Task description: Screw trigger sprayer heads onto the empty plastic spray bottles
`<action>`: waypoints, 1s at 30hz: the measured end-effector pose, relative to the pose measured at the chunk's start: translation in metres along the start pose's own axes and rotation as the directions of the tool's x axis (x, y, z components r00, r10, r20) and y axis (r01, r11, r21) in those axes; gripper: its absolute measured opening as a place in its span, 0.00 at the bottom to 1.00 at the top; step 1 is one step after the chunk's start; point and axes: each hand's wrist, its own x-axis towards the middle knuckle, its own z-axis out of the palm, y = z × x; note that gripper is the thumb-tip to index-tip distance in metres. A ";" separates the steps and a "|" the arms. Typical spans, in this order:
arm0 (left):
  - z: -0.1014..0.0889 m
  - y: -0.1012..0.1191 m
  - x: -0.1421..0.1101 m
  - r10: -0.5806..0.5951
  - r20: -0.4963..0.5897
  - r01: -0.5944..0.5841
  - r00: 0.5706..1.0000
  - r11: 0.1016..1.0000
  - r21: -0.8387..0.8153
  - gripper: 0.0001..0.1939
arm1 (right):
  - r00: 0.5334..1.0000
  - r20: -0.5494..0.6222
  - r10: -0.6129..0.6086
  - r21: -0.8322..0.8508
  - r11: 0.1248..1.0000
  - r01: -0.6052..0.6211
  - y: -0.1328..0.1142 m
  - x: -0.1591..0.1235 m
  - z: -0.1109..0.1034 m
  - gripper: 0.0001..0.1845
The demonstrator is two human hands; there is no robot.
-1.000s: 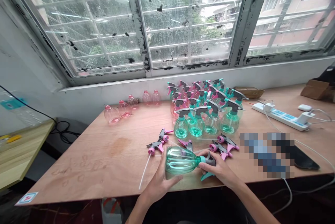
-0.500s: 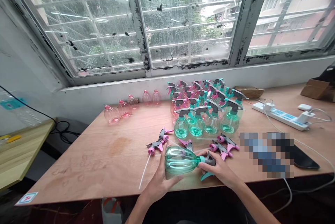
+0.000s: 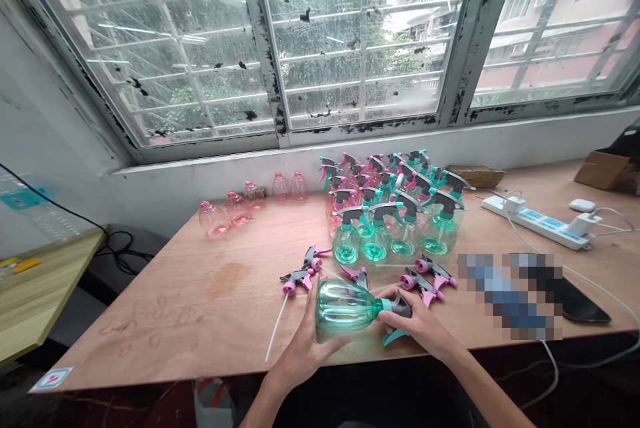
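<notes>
cupping the rounded base of a green bottle (image 3: 345,308), the left hand (image 3: 305,348) is partly open, its thumb spread along the near side and its fingers at the base end. the right hand (image 3: 423,323) is closed around the neck end, thumb and fingers on the grey and turquoise spray top (image 3: 400,307). the bottle lies on its side between the two hands, above the near edge of the wooden table (image 3: 200,321), its neck toward the right hand.

just beyond it are loose pink and grey spray tops (image 3: 297,278), some to the left and some to the right, one with a white tube (image 3: 277,329) pointing toward the near edge. well off to the right is a black phone (image 3: 583,301), next to a blurred patch.

farther back, green and pink bottles with tops (image 3: 375,238) stand upright in a tight group. a white power strip (image 3: 540,221) lies to their right. five pink bottles without tops (image 3: 215,220) stand to their left, near the wall under the window (image 3: 360,35).
</notes>
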 end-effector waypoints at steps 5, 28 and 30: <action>0.000 -0.003 0.000 -0.035 0.000 0.035 0.999 0.998 -0.048 0.55 | 1.000 -0.006 0.001 -0.006 1.000 -0.001 0.001 0.000 0.000 0.17; -0.001 -0.003 0.001 0.026 -0.032 -0.025 0.999 0.999 0.042 0.50 | 1.000 0.008 0.008 -0.015 1.000 -0.008 0.001 0.001 -0.001 0.18; -0.001 -0.002 0.000 0.021 -0.022 -0.020 1.000 0.999 0.035 0.54 | 1.000 0.009 0.008 -0.014 1.000 -0.008 0.000 0.000 -0.001 0.17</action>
